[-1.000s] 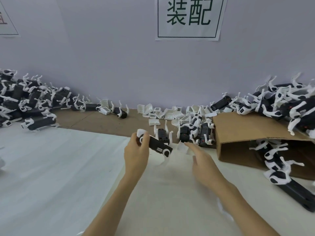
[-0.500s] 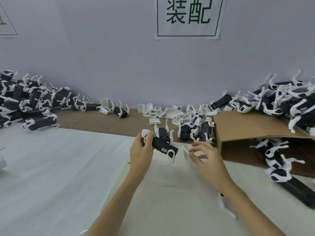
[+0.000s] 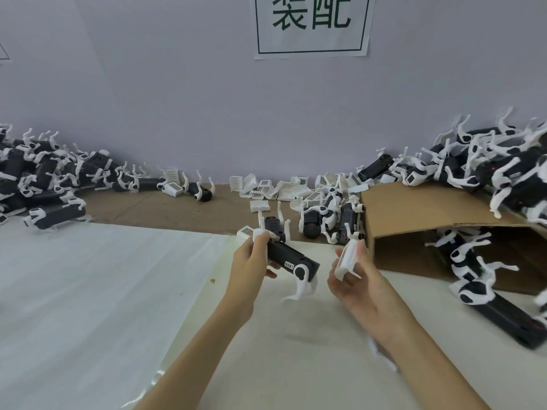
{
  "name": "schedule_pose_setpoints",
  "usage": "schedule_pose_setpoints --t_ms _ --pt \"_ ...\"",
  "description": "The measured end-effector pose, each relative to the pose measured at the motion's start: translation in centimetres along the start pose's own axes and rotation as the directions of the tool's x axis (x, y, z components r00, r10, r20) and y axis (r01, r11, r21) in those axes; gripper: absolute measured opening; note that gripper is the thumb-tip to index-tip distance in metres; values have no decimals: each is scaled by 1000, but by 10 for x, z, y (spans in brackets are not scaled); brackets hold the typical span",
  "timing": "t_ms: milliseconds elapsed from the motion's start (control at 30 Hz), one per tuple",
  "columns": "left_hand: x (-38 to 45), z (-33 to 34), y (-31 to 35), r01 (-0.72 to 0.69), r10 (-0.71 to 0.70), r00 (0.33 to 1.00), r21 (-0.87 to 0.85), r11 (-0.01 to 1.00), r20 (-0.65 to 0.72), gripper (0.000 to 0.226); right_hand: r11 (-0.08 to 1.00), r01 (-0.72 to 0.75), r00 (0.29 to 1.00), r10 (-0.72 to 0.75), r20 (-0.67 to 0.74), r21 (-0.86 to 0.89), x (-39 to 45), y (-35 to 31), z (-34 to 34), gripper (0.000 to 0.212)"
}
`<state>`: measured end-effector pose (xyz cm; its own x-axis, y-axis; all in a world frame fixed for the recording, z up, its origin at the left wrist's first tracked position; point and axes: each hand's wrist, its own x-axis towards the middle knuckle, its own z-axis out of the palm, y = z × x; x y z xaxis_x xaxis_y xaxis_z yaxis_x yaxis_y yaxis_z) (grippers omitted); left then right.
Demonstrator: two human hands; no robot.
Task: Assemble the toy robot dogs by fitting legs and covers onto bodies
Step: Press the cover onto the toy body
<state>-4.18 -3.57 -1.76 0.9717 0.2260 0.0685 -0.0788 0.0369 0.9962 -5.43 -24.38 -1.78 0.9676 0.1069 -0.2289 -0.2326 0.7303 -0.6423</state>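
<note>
My left hand [image 3: 251,261] grips a black toy dog body [image 3: 291,260] by its rear end, above the white mat. White legs hang from the body's front end at the right. My right hand [image 3: 356,276], a little to the right of the body, pinches a white cover piece [image 3: 347,257] between thumb and fingers, held upright. Hands and parts stay a short gap apart. Several loose white covers [image 3: 278,189] lie by the wall behind my hands.
A heap of black-and-white toy dogs [image 3: 38,176] fills the far left. Another heap [image 3: 503,167] sits on and inside a tipped cardboard box [image 3: 414,214] at the right. A few dog bodies [image 3: 331,220] stand behind my hands. A white foam mat [image 3: 103,291] covers the table.
My right hand picked up the white cover from the mat and raised it upright. My left hand lowered the dog body slightly toward me.
</note>
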Motion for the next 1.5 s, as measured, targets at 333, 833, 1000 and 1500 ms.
schedule_pose_setpoints --t_ms 333,833,1000,1500 --pt "-13 13 3 -48 42 996 78 996 77 50 949 123 992 -128 2 -290 -4 7 0 34" --pt "-30 19 3 -257 221 951 150 955 216 31 -33 560 783 -305 542 -828 -26 37 9 52" --pt "-33 23 7 -285 231 947 254 924 223 55 -337 504 677 -417 606 -795 -24 33 9 73" --pt "-35 28 5 -203 160 970 245 948 186 47 -127 603 660 -475 582 -788 -12 50 0 66"
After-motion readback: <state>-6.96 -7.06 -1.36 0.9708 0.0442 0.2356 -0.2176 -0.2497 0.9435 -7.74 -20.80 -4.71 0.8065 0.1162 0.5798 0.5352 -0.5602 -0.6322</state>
